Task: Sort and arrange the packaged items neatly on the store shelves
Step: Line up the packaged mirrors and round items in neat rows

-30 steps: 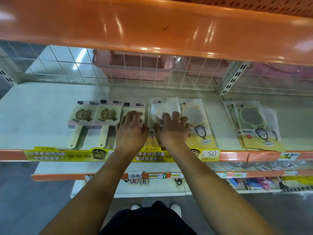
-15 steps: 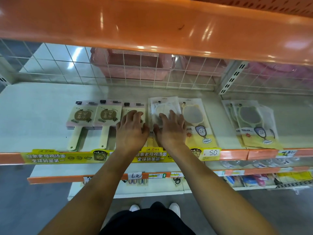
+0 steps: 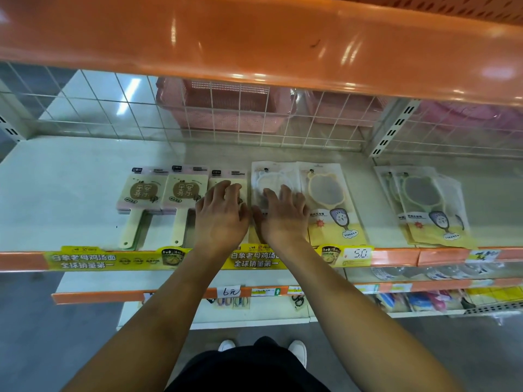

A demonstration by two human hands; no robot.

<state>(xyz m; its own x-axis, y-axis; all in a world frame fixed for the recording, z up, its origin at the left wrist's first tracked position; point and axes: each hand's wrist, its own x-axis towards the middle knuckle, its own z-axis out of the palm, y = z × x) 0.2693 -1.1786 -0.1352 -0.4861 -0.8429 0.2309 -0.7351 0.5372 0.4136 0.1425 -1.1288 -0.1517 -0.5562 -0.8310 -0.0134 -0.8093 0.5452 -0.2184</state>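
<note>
Both hands lie flat, gripping nothing: the left hand (image 3: 222,215) on the third paddle pack (image 3: 223,181), the right hand (image 3: 283,216) on the white pouch (image 3: 273,176). Both packs run lengthwise front-to-back, just beside each other.

Both bare forearms reach forward, converging. The left hand (image 3: 221,219) and right hand (image 3: 283,215) lie palm-down side by side, thumbs nearly touching, fingers spread and lightly bent.

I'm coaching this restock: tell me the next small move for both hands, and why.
Probably nudge the white mirror pack under the right hand rightward, squaring it beside the yellow mirror pack; the left hand rests on the third paddle pack, steadying it.
</note>
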